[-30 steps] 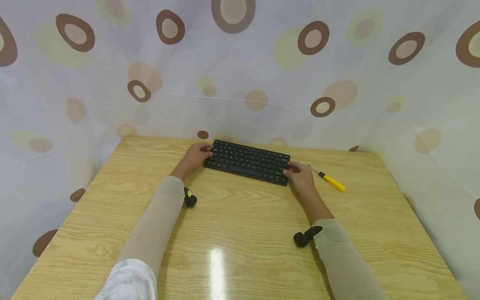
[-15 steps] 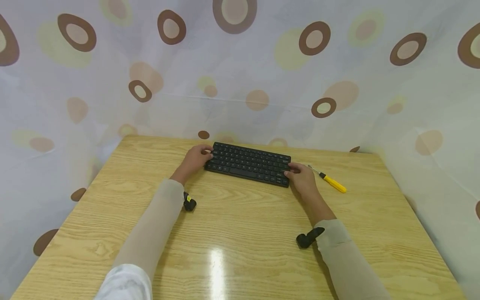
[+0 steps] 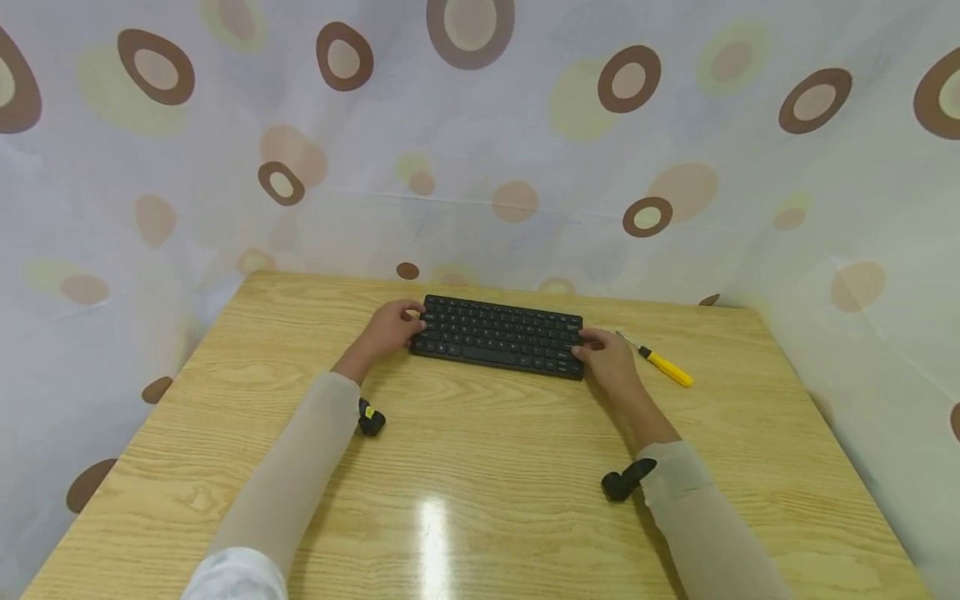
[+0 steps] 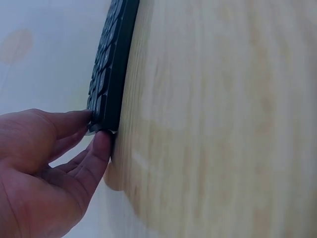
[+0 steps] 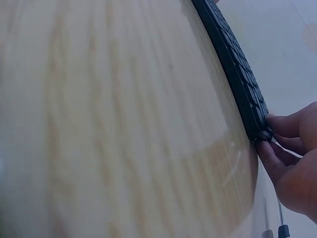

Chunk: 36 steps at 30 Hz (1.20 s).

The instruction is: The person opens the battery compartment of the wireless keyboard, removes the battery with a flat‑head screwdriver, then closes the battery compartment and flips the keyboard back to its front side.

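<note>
A slim black keyboard (image 3: 498,337) lies near the back of the wooden table, its right end slightly closer to me than its left. My left hand (image 3: 388,327) pinches its left end between thumb and fingers. In the left wrist view the thumb sits on the keys' edge and a fingertip (image 4: 102,143) is tucked under the keyboard's end. At the other end my right hand (image 3: 609,360) pinches the keyboard in the same way. The right wrist view shows the thumb (image 5: 282,124) over the top edge and fingers beneath.
A screwdriver (image 3: 663,365) with a yellow handle lies just right of my right hand, its tip pointing back left. A patterned curtain (image 3: 480,150) hangs behind the wooden table (image 3: 480,450) and along its sides. Each wrist bears a small black camera.
Both hands have drawn the keyboard a little toward me, the left end more than the right, so it lies straighter. The screwdriver has stayed in place.
</note>
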Each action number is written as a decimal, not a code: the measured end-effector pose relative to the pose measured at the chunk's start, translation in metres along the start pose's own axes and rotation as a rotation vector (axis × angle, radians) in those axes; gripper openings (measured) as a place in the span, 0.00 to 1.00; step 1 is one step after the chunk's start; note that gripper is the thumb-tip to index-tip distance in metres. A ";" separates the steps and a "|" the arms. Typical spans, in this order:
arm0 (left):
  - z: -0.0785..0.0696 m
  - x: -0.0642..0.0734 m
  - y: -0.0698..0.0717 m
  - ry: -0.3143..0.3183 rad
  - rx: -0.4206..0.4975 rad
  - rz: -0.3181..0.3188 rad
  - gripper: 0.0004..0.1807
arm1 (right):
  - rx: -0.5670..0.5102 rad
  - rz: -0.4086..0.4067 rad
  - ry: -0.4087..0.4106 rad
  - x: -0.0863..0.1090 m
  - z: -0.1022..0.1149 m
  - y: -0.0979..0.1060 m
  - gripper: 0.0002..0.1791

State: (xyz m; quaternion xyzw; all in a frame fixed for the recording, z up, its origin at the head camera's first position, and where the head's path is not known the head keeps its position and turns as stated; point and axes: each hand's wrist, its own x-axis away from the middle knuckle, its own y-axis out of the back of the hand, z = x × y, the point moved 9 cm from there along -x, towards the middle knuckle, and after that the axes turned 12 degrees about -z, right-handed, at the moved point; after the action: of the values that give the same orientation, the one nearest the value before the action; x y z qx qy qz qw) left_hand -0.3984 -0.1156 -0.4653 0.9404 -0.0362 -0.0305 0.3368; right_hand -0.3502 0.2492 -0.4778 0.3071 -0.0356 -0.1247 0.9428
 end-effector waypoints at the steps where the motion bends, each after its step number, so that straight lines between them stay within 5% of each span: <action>1: 0.000 0.002 0.000 0.002 0.000 0.003 0.21 | 0.001 0.003 0.000 0.000 0.000 0.001 0.24; 20: -0.003 0.041 -0.005 0.038 -0.001 0.008 0.22 | 0.097 0.037 0.090 0.017 0.000 0.014 0.23; 36: -0.003 0.083 -0.006 0.047 -0.007 0.049 0.20 | 0.144 0.104 0.079 0.054 -0.002 0.020 0.23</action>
State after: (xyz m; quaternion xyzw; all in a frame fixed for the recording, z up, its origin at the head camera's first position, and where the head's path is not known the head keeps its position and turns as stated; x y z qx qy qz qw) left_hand -0.3152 -0.1166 -0.4691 0.9385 -0.0514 -0.0003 0.3413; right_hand -0.2932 0.2518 -0.4685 0.3764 -0.0234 -0.0606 0.9242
